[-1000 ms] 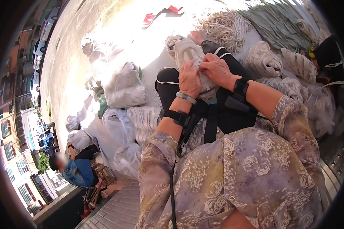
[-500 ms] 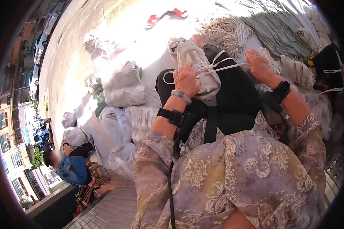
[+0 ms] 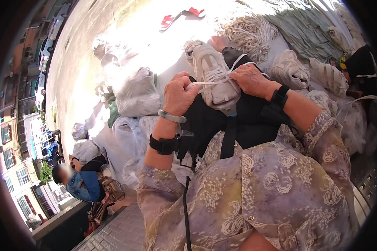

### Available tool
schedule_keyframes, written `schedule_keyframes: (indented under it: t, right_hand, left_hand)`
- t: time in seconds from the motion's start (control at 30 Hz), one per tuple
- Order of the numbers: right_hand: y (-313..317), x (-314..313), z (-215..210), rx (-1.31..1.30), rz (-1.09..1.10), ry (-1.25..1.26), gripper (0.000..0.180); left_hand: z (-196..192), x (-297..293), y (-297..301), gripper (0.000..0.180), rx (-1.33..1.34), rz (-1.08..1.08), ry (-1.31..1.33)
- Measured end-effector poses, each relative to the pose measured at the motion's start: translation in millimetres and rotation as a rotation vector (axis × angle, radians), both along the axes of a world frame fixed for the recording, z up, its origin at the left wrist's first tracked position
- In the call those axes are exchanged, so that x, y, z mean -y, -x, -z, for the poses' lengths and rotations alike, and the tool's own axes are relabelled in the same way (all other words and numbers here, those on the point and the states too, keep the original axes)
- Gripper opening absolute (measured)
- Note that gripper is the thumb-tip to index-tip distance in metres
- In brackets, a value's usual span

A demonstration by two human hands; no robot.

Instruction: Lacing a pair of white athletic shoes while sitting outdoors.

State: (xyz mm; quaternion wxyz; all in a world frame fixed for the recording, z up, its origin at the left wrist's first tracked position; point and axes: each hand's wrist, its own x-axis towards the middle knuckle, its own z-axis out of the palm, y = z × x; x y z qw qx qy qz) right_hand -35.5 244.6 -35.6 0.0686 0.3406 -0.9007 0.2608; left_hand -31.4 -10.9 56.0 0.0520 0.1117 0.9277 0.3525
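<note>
1. One pale sneaker [image 3: 215, 77] lies on my lap against the black apron [image 3: 243, 125], long axis running up the frame, toe pointing away from me.
2. Two hands work it: my left hand [image 3: 178, 94] is closed round a white lace [image 3: 205, 83] pulled off to the left; my right hand [image 3: 251, 79] presses on the shoe's right side, fingers curled over the laces.
3. Several white plastic bags [image 3: 136, 90] sit left of the shoe, knotted and bulging; I count at least four.
4. Two more pale shoes [image 3: 289, 69] lie to the right.
</note>
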Motion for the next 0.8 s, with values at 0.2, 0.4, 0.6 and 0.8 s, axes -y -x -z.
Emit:
schedule_keyframes:
  t: [0.2, 0.4, 0.6, 0.8]
  right_hand:
    - [-2.9, -35.4, -11.1, 0.169, 0.040, -0.194, 0.004]
    - [-25.8, -159.5, -24.8, 0.004, 0.266, -0.312, 0.011]
    - [-40.5, -223.9, -18.1, 0.172, 0.331, -0.564, 0.013]
    - [-20.7, -82.4, -20.9, 0.173, 0.140, -0.046, 0.032]
  left_hand:
    - [-1.3, -16.3, -0.3, 0.022, 0.046, 0.060, -0.099]
    - [53.2, -34.7, 1.8, 0.016, -0.151, 0.150, 0.198]
    - [70.4, -26.0, 5.6, 0.011, -0.163, 0.016, 0.175]
    - [68.7, -46.8, -7.5, 0.007, -0.272, 0.042, 0.132]
